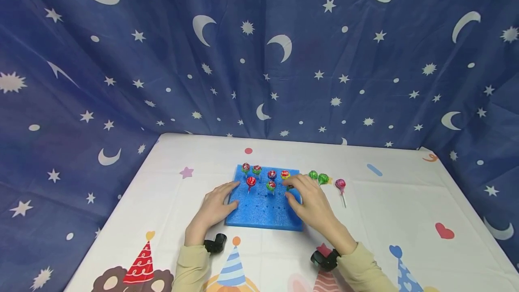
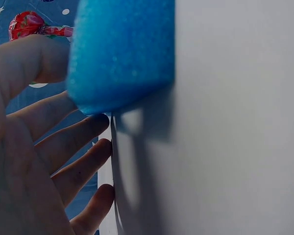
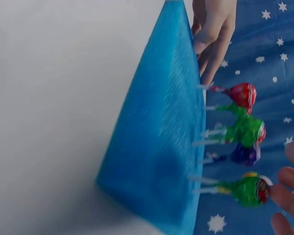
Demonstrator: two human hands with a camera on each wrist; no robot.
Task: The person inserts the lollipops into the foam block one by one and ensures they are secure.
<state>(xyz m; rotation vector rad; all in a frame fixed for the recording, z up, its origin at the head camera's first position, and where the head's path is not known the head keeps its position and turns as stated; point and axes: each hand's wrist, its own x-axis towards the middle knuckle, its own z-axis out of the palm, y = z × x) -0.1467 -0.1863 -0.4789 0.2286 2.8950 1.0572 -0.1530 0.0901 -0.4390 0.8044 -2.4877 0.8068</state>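
A blue foam board (image 1: 259, 213) lies flat on the table, with several wrapped lollipops standing upright in it by their sticks. Among them are a red lollipop (image 1: 251, 181) and a blue one (image 1: 271, 175). My left hand (image 1: 215, 206) rests at the board's left edge, thumb over the top and fingers (image 2: 83, 164) spread along the side. Over the board's right part, my right hand (image 1: 310, 199) has thumb and index finger apart around a green lollipop (image 3: 252, 191). Its fingertips are right at the wrapped head, not pinching it.
To the right of the board lie two green lollipops (image 1: 323, 178) and a pink lollipop (image 1: 340, 184) with its stick toward me. The table wears a white party-print cloth (image 1: 405, 197). Behind it hangs a dark blue curtain (image 1: 251, 80) with moons and stars.
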